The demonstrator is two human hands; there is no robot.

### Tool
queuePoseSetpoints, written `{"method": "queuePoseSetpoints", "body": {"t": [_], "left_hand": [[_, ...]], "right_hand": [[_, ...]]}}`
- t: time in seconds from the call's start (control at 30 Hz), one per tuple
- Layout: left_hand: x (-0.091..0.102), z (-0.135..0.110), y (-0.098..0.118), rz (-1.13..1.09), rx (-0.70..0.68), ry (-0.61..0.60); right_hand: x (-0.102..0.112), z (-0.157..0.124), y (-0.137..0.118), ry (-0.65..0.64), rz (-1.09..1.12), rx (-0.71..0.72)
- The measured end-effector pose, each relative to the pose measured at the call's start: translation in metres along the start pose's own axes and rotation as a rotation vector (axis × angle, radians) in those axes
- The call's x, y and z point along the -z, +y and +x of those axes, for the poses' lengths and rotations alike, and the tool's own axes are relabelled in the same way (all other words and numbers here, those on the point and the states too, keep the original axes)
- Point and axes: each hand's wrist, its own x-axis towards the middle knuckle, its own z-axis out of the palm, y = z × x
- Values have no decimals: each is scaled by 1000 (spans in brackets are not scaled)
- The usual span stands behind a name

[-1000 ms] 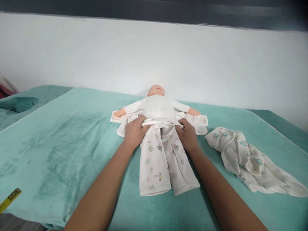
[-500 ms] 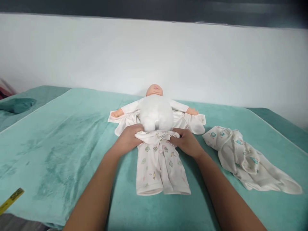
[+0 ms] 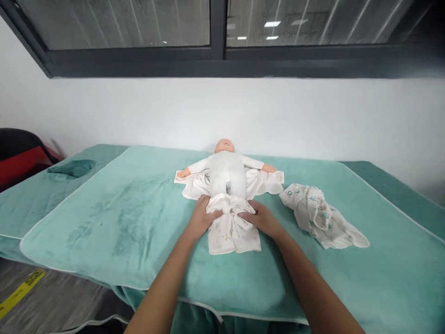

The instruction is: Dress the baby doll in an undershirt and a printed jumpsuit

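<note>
A baby doll (image 3: 227, 172) lies on its back, head toward the wall and arms spread over an opened white garment (image 3: 194, 188). Over its lower body is a pair of white printed baby pants (image 3: 234, 236), whose legs point toward me. My left hand (image 3: 203, 214) grips the left side of the bunched waistband, thumb on top of the cloth. On the other side, my right hand (image 3: 260, 217) pinches the waistband in the same way. The doll's legs are hidden by the pants and my hands.
A crumpled white printed garment (image 3: 323, 218) lies right of the doll. The green padded cover (image 3: 104, 218) has a raised pale edge near me. Behind stand a white wall (image 3: 156, 111) and a dark window frame (image 3: 219, 60). Yellow tape (image 3: 22, 292) marks the floor at left.
My view has tilted up and back, bringing the window and the bed's front edge into sight. Both hands remain on the waistband, which now looks more bunched, with my thumbs over it.
</note>
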Motion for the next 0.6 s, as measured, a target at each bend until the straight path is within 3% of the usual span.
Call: {"method": "queuePoseSetpoints", "body": {"t": [0.07,0.17,0.23,0.37,0.47,0.6], "left_hand": [[-5,-9,2,182,10,14],[-6,-22,9,267,75,31],[0,-29,17,269,102,32],[21,-47,35,269,72,-27],[30,-63,47,267,-9,-161],[26,-77,57,298,-50,-320]], "right_hand": [[-4,-10,1,63,1,-61],[-8,-17,1,182,-7,-144],[-7,-23,-1,159,-5,-133],[-4,-45,-9,-7,26,-42],[-15,-64,-11,-28,-114,30],[-43,-80,-18,102,-379,22]]}}
